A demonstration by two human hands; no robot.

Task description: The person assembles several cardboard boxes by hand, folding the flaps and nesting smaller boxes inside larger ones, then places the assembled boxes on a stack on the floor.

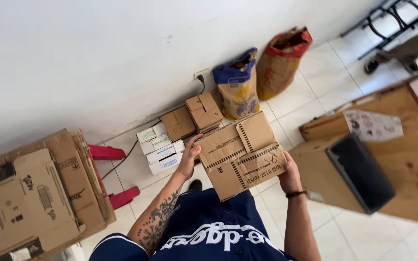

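I hold a brown cardboard box (240,154) in front of my chest, its flaps closed and dark dashed strips printed across the top. My left hand (188,157), on a tattooed forearm, grips the box's left edge. My right hand (290,175), with a dark band on the wrist, supports the right lower corner. I wear a dark blue shirt (204,232).
Small brown boxes (197,116) and white cartons (159,147) lie by the white wall. A blue sack (238,87) and a red sack (281,60) stand beyond them. Flattened cardboard (30,193) is piled at left. A wooden table (402,145) with a black tray (361,171) stands at right.
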